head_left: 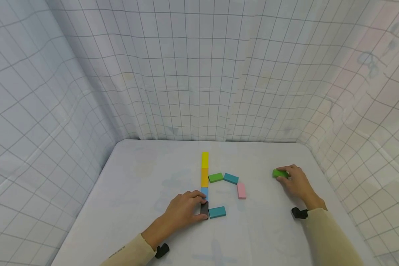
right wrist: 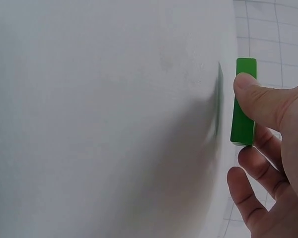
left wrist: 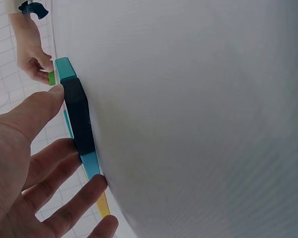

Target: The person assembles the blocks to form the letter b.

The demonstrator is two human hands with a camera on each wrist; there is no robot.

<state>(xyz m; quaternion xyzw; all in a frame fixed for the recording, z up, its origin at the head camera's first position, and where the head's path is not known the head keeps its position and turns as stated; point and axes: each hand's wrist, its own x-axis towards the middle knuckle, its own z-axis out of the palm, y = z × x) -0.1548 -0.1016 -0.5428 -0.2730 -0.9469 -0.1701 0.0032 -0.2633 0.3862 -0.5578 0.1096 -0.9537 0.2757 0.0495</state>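
Note:
My left hand (head_left: pixel 183 210) pinches a black block (head_left: pixel 204 208) by its two ends, thumb at the near end. That block ends a straight column on the white table, with a light blue block (head_left: pixel 204 192), an orange block (head_left: pixel 204 177) and a yellow block (head_left: pixel 205 159) beyond it. Farther right, my right hand (head_left: pixel 298 183) grips a bright green block (right wrist: pixel 245 111) between thumb and fingers. The right wrist view shows this block apart from the tabletop, with a shadow cast nearby. A teal block (head_left: pixel 217 212) lies just right of the black one.
Right of the column, a second green block (head_left: pixel 215 177), a blue block (head_left: pixel 231 178) and a pink block (head_left: pixel 241 191) form a curved line. White grid-patterned curtains (head_left: pixel 199 74) surround the table (head_left: pixel 136 166) at the back and sides.

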